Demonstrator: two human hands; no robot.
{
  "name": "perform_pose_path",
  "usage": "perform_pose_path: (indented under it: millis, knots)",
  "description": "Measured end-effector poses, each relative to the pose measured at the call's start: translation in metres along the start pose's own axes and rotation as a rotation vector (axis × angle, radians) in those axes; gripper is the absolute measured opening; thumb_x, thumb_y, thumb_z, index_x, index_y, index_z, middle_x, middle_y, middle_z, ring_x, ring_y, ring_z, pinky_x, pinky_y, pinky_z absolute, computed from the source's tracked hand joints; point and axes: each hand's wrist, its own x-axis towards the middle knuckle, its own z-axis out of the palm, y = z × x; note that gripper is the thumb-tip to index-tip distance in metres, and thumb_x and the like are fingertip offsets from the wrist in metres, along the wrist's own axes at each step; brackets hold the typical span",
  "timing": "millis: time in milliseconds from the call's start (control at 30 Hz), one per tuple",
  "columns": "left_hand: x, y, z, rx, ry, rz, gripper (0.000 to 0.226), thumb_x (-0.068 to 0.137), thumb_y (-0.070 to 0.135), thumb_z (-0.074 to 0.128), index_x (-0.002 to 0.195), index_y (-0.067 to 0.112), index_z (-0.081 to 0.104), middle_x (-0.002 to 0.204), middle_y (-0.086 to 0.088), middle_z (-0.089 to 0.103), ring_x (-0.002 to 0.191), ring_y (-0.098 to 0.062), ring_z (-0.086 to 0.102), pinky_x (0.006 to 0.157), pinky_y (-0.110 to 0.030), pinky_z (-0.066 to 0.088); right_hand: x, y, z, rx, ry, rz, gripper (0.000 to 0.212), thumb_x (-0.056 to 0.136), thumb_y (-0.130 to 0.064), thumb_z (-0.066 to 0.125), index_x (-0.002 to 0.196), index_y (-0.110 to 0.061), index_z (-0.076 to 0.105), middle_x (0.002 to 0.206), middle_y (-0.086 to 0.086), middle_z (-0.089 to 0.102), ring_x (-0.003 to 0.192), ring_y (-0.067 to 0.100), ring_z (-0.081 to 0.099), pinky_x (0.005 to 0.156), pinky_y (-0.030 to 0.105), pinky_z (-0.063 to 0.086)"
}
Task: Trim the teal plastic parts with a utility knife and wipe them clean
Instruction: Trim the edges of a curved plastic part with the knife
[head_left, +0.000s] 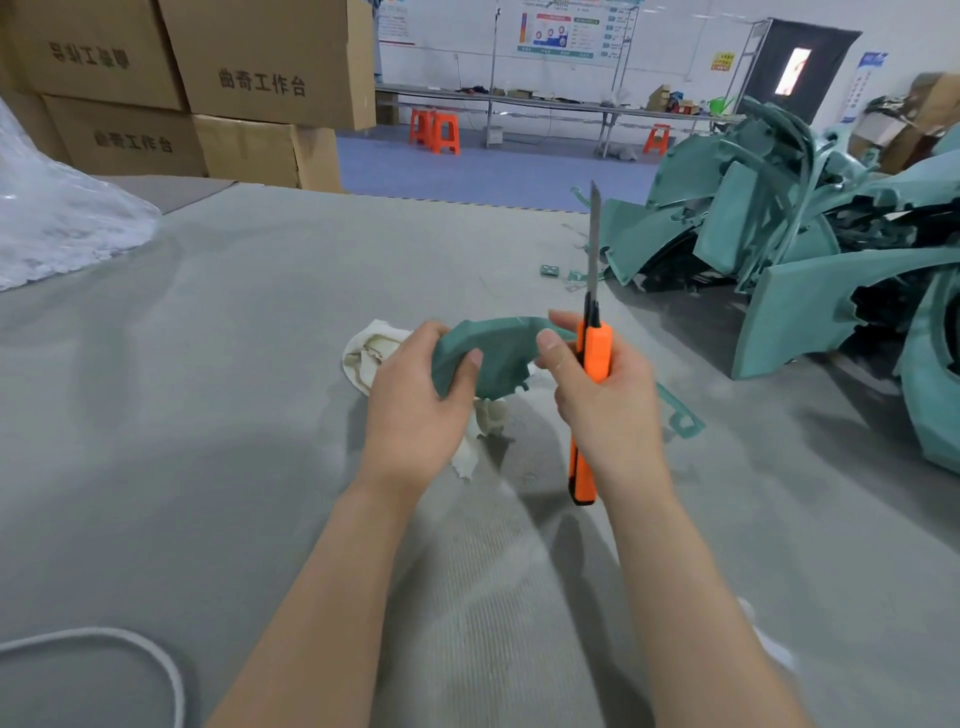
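A curved teal part (493, 353) is shown held just above the cloth (366, 358) at the centre of the frame, over the grey counter (208, 426). Its left end is gripped by the left hand (415, 400), thumb over the near face and fingers curled behind. Its right end is pinched between thumb and forefinger of the right hand (608, 410), in whose remaining fingers the orange utility knife (592, 358) is clasped.

The part's long axis is seen to run left to right as a shallow arch between the two hands. The knife's axis is set almost at right angles to it, the extended blade (595, 234) pointing toward the top of the frame and clear of the plastic. For a cut, the blade would probably have to be tipped down and leftward onto an edge while the part is steadied by the left hand.

The part appears matte and faceted, with small tabs projecting along its lower edge, which may be the flash to be trimmed. A pile of teal parts (779, 223) is visible at right, and a thin offcut (680, 415) lies beside the right hand.
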Motion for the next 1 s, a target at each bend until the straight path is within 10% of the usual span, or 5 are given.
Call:
perform_pose_path:
  millis: [200,533,667,800,1000]
  knots:
    - [-0.005,0.003,0.001,-0.021,-0.086,0.021,0.017,0.082,0.031,0.057,0.083,0.014,0.058,0.072,0.004,0.061,0.072,-0.015,0.057,0.065,-0.032,0.047,0.000,0.002,0.006,0.094,-0.078,0.079,0.007,0.095,-0.018,0.061,0.099,-0.017,0.066,0.071,0.004,0.064,0.046,0.000,0.048,0.050,0.015,0.037]
    - [-0.007,0.003,0.001,-0.048,-0.111,-0.024,0.014,0.081,0.024,0.059,0.071,0.021,0.049,0.069,0.011,0.055,0.063,-0.005,0.049,0.056,-0.018,0.038,0.015,0.018,-0.001,-0.005,0.284,0.188,0.033,0.092,-0.013,0.055,0.059,-0.017,0.055,0.056,0.001,0.054,0.053,0.016,0.041,0.062,0.034,0.035]
    - [-0.005,0.003,0.001,-0.066,-0.057,-0.081,0.013,0.085,0.016,0.063,0.077,0.014,0.054,0.068,0.007,0.056,0.068,-0.008,0.052,0.061,-0.020,0.041,0.017,0.020,-0.019,0.027,0.367,0.217,0.017,0.088,-0.008,0.055,0.081,-0.023,0.061,0.079,0.010,0.069,0.050,0.015,0.042,0.062,0.034,0.038]
    - [-0.005,0.009,-0.001,-0.070,-0.022,-0.098,0.011,0.081,0.021,0.063,0.077,0.016,0.055,0.070,0.008,0.057,0.070,-0.006,0.053,0.062,-0.017,0.042,0.013,0.019,-0.014,-0.027,0.084,0.178,0.011,0.096,-0.027,0.059,0.103,-0.020,0.063,0.071,0.000,0.072,0.043,0.009,0.043,0.048,0.023,0.040]
    - [-0.002,0.004,0.002,0.167,0.323,-0.109,0.052,0.078,0.033,0.071,0.121,0.012,0.051,0.124,0.000,0.048,0.121,-0.019,0.043,0.107,-0.035,0.030,0.014,0.018,-0.008,-0.136,0.072,0.164,0.021,0.094,-0.032,0.062,0.079,-0.018,0.063,0.059,0.000,0.066,0.051,0.014,0.047,0.064,0.035,0.038]
